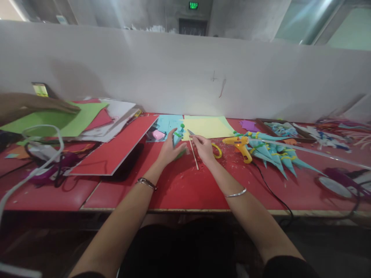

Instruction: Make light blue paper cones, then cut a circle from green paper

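Left hand (169, 151) is spread partly, thumb well apart from fingers, around one blue paper cone (176, 139) with green balls; whether the cone is firmly gripped cannot be told. At its three o'clock, the right hand (203, 148) is closed to a pinch, and one thin, pointed grey tool (190, 132) is held. One pale stick (194, 154) is seen just beside those fingers. From the right hand, one yellow tape roll (218, 151) and one yellow glue gun (242, 147) are placed near three o'clock, with at least four blue cones (271, 151) piled beyond. One pale yellow sheet (210, 126) is laid at one o'clock; one red board (116, 148) is propped at nine o'clock. Near ten o'clock, one green sheet (87, 116) is touched by one co-worker's hand (62, 105).
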Demonstrator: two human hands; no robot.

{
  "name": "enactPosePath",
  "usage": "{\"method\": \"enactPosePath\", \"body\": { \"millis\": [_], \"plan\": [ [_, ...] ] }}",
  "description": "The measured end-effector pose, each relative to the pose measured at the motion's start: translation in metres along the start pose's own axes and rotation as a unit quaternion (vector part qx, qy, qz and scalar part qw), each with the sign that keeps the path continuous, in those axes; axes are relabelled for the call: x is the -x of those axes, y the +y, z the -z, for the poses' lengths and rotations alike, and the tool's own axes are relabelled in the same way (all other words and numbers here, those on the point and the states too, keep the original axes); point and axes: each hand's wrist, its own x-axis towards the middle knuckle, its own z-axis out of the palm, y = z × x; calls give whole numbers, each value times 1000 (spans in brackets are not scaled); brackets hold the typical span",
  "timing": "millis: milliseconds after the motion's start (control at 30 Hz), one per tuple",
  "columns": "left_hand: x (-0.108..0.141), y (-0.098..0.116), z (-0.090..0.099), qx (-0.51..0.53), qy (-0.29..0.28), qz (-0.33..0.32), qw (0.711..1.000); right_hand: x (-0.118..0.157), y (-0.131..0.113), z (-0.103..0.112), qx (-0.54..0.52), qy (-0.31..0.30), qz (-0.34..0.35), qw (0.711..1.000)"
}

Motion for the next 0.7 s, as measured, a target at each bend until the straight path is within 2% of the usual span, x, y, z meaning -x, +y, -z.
{"method": "enactPosePath", "body": {
  "millis": [133, 333, 567, 700],
  "plan": [
    [1, 3, -3, 13, -14, 18, 1000, 0, -2, 0, -6, -11, 1, 1000],
    [1, 4, -4, 20, -1, 34, 999, 1, -1, 0, -15, -18, -3, 1000],
    [0, 4, -4, 20, 2, 32, 999, 1, -1, 1, 27, 3, -4, 1000],
    [0, 0, -5, 38, 6, 37, 999, -2, 4, -1, -35, 10, -36, 999]
  ]
}}
